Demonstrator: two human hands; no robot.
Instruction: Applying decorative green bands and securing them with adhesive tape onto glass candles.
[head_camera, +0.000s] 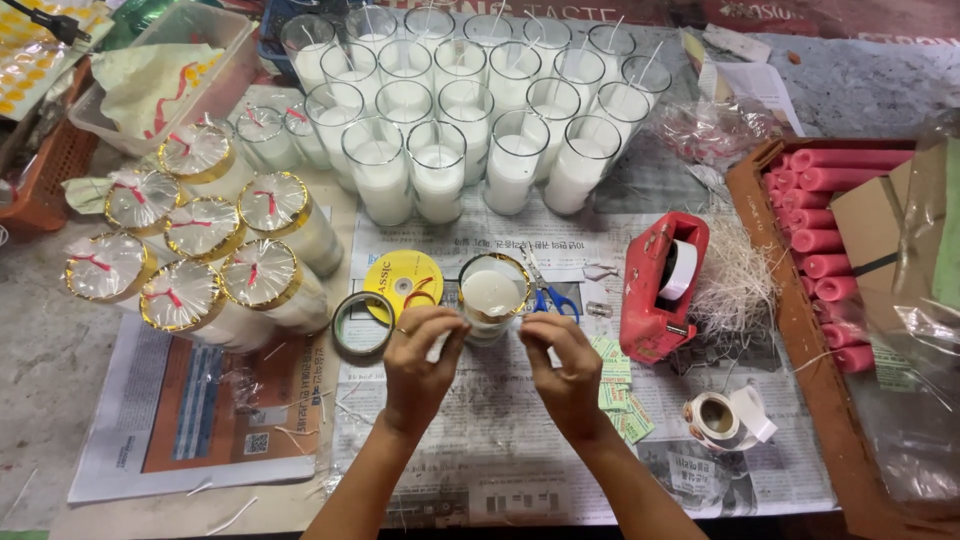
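From my feed I see a glass candle just in front of both hands: a clear tumbler filled with white wax, a gold band round its rim, its top glossy and pale. It stands upright on the newspaper-covered table, its long axis vertical, mouth facing up toward my camera. It sits between a yellow disc on one side and blue-handled scissors on the other.

My left hand has its grip pinched nearly closed, fingertips at the glass's near left side; I cannot tell what, if anything, is nipped between them. My right hand is likewise pinched small, fingertips near the glass's right edge, and what it holds is too fine to make out.

A tape ring lies just beside the left hand. A red tape dispenser stands to the right.
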